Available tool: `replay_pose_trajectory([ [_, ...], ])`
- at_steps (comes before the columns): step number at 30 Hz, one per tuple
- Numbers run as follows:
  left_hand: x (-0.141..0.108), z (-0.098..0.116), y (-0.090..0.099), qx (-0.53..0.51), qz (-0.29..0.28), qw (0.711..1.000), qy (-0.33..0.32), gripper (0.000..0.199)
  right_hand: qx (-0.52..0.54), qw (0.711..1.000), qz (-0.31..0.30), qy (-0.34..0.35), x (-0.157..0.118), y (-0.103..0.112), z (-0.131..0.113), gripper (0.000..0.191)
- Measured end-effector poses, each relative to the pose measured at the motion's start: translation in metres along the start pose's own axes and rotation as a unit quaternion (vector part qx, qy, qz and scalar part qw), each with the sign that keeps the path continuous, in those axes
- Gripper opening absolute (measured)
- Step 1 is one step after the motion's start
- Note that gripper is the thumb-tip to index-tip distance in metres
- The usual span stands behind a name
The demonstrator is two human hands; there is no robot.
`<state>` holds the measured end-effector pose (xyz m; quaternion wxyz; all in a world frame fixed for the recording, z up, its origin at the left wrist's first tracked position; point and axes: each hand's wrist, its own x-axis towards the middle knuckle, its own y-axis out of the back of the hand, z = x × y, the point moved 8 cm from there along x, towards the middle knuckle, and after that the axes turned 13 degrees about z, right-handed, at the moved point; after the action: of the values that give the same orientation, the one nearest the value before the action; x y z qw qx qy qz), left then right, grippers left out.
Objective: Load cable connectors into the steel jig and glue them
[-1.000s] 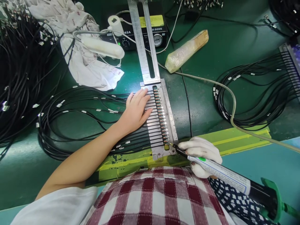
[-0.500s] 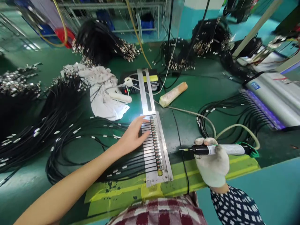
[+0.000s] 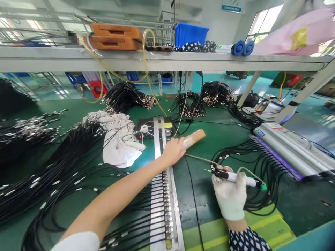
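While no writing could be read on the yellow label of the black box just beyond the left hand, a blue bin stood on the shelf far above it, its contents hidden. That bare hand was stretched forward, fingers loosely together, touching the wrapped roll over the metal jig, which held a row of black cables. Near it, the gloved right hand was closed around a pen tool, tip pointing left above the desk.
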<state>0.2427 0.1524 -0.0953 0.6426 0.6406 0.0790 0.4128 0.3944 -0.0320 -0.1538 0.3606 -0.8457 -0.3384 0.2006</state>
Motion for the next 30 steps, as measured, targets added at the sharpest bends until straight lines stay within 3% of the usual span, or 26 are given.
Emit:
replay_pose_trajectory([
  [4, -0.093, -0.027, 0.050, -0.119, 0.012, 0.990, -0.075, 0.060, 0.038, 0.996, 0.073, -0.030, 0.000, -0.004, -0.003, 0.044],
  [6, -0.142, -0.048, 0.069, -0.139, 0.010, 0.988, -0.068, 0.061, 0.034, 0.994, 0.088, -0.048, -0.005, -0.013, 0.002, 0.042],
  [9, -0.199, -0.067, 0.084, -0.127, 0.008, 0.990, -0.054, 0.060, 0.000, 0.996, 0.064, -0.058, -0.018, -0.035, 0.012, 0.042],
  [11, -0.223, -0.068, 0.088, -0.120, 0.004, 0.992, -0.050, 0.061, -0.027, 0.997, 0.036, -0.063, -0.028, -0.049, 0.020, 0.043],
  [16, -0.244, -0.054, 0.093, -0.122, 0.019, 0.990, -0.062, 0.062, -0.107, 0.986, -0.067, -0.107, -0.053, -0.079, 0.047, 0.044],
  [21, -0.253, -0.046, 0.096, -0.132, 0.031, 0.989, -0.052, 0.068, -0.256, 0.945, -0.183, -0.094, -0.068, -0.098, 0.063, 0.045],
  [23, -0.254, -0.044, 0.096, -0.150, 0.029, 0.988, -0.026, 0.069, -0.301, 0.926, -0.200, -0.107, -0.067, -0.101, 0.070, 0.049],
  [26, -0.252, -0.036, 0.093, -0.209, 0.012, 0.978, 0.026, 0.065, -0.338, 0.900, -0.210, -0.180, -0.066, -0.102, 0.085, 0.064],
  [30, -0.238, -0.021, 0.080, -0.354, -0.013, 0.923, 0.149, 0.056, -0.250, 0.919, -0.174, -0.249, -0.069, -0.098, 0.102, 0.070],
])
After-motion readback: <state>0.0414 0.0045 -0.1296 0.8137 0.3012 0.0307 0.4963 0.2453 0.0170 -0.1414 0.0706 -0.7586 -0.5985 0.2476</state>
